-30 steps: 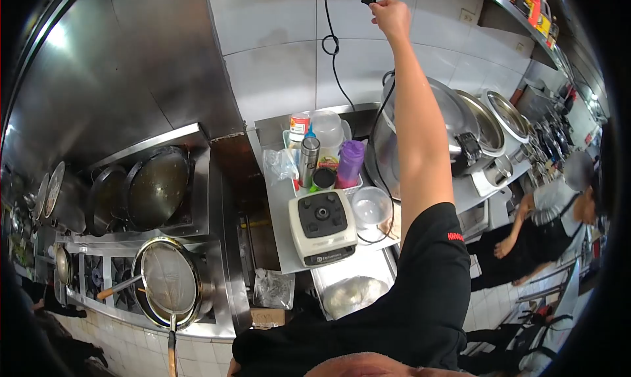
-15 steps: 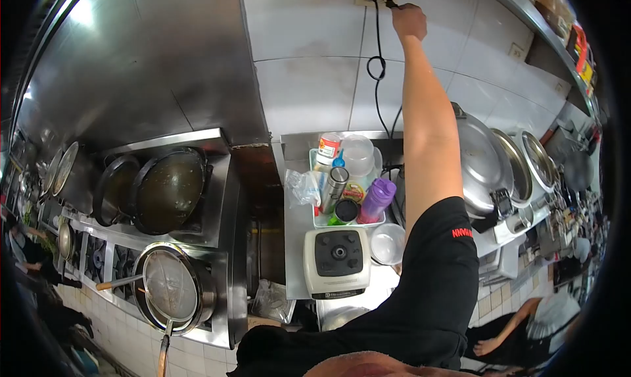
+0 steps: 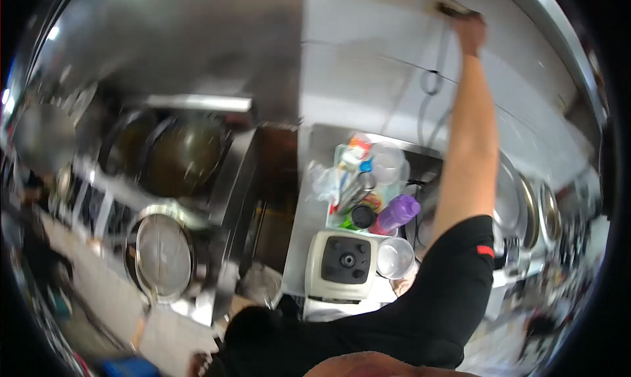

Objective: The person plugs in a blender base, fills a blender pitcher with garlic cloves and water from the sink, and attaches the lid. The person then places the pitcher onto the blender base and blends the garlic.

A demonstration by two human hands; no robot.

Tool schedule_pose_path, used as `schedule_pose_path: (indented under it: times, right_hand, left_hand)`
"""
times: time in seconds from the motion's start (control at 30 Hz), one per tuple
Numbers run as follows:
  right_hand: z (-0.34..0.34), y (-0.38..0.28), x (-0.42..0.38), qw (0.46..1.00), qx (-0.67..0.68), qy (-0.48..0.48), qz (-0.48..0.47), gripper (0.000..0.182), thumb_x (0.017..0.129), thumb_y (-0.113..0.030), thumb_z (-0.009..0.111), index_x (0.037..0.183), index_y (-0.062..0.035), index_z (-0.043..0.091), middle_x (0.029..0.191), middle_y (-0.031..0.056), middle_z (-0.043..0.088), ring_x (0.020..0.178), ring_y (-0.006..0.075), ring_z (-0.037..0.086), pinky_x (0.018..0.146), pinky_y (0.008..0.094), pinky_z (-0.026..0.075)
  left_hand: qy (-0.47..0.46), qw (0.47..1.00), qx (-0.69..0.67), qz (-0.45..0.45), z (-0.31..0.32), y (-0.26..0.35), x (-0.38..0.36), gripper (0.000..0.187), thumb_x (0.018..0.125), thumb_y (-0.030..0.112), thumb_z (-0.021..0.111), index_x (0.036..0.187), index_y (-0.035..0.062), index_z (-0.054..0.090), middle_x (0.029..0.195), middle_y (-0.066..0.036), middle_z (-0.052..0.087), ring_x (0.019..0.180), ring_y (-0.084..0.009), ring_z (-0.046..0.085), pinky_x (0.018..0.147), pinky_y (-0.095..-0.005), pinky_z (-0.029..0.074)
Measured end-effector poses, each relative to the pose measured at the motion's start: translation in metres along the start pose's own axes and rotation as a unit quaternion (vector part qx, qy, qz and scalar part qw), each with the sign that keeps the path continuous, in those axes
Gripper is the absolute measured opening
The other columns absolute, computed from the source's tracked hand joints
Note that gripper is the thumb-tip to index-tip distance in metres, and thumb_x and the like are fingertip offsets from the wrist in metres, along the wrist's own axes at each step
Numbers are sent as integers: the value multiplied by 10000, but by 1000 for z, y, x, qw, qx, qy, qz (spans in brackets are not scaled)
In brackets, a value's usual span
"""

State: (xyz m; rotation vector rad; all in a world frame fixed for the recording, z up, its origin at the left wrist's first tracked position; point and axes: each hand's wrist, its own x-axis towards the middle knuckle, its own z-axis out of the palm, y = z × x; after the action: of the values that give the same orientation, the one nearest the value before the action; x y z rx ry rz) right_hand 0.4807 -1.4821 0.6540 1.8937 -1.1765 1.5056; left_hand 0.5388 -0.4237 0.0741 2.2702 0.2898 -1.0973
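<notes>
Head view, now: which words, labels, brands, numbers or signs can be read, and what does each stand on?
No text can be read.
Red mark on the black sleeve: too blurred.
Red-and-white label near the purple bottle: too blurred.
Blender base: no lettering can be made out.
Wall outlet by the right hand: too blurred to show any marking.

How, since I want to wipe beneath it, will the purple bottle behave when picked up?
The purple bottle is probably stiff, judging by its straight, unsagging sides. Its round body would likely roll if laid down. It may knock the black-lidded jar close beside it as it lifts.
</notes>
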Motion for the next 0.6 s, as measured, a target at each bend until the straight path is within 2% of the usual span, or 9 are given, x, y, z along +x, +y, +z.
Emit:
schedule_pose_path:
  times: [0.03, 0.1, 0.2, 0.23, 0.27, 0.33, 0.4, 0.43, 0.6]
  right_hand:
    - [56, 46, 18, 965, -139, 63, -214, 218, 854, -269, 584, 874, -98, 718, 837, 132, 708, 780, 313, 686, 651, 424, 543]
    - [42, 26, 4, 967, -75, 56, -237, 213, 857, -265, 585, 887, -98, 713, 848, 130, 704, 787, 308, 681, 656, 421, 539]
    - [18, -69, -43, 969, 136, 40, -205, 206, 863, -260, 586, 907, -97, 705, 865, 127, 699, 797, 300, 674, 663, 415, 534]
    - [8, -101, -62, 962, 207, 30, -178, 204, 864, -258, 586, 914, -97, 702, 871, 126, 697, 801, 297, 672, 665, 413, 532]
    - [-4, -140, -81, 949, 277, 14, -151, 202, 866, -256, 587, 921, -97, 700, 877, 125, 695, 804, 294, 670, 667, 412, 531]
    - [-28, -204, -121, 918, 382, -25, -106, 199, 870, -252, 587, 934, -97, 694, 888, 124, 692, 811, 289, 665, 672, 408, 527]
    - [-58, -249, -162, 891, 443, -54, -80, 197, 873, -249, 588, 947, -97, 689, 899, 122, 688, 818, 283, 661, 676, 404, 524]
    - [-70, -258, -173, 882, 461, -62, -73, 196, 875, -247, 588, 954, -97, 686, 905, 121, 686, 821, 280, 658, 679, 403, 522]
    - [-142, -321, -220, 839, 533, -84, -65, 193, 884, -238, 590, 987, -96, 673, 933, 117, 677, 838, 267, 647, 690, 394, 514]
  left_hand:
    - [3, 1000, 24, 11, -8, -31, -3, 336, 871, 376, 659, 943, 50, 698, 862, -161, 677, 774, -283, 632, 704, -421, 499]
    - [3, 990, 124, 61, -15, -92, -12, 340, 867, 383, 662, 931, 51, 702, 853, -163, 678, 766, -286, 631, 700, -424, 497]
    - [40, 970, 217, 98, 15, -138, -23, 348, 862, 393, 665, 913, 51, 708, 838, -167, 679, 756, -291, 630, 693, -430, 496]
    - [71, 976, 204, 36, 22, -108, -42, 371, 843, 371, 669, 1022, 49, 711, 1007, -189, 692, 908, -352, 644, 821, -445, 504]
    - [68, 980, 187, 22, 33, -119, -33, 422, 826, 377, 674, 1082, 42, 694, 1086, -207, 679, 967, -374, 644, 856, -449, 506]
    - [51, 994, 97, -24, 39, -95, -65, 582, 793, 366, 691, 1227, -15, 618, 1185, -253, 636, 1100, -374, 620, 951, -422, 489]
    - [64, 996, -12, -61, 50, -98, -82, 591, 784, 358, 703, 1236, -13, 619, 1215, -246, 628, 1154, -368, 593, 991, -408, 463]
    - [63, 995, -20, -77, 60, -103, -87, 593, 789, 361, 698, 1247, -6, 615, 1225, -244, 624, 1179, -361, 579, 1004, -404, 454]
    - [92, 985, -105, -103, 101, -166, -111, 505, 776, 341, 678, 1155, 6, 674, 1175, -228, 651, 1121, -357, 611, 950, -411, 479]
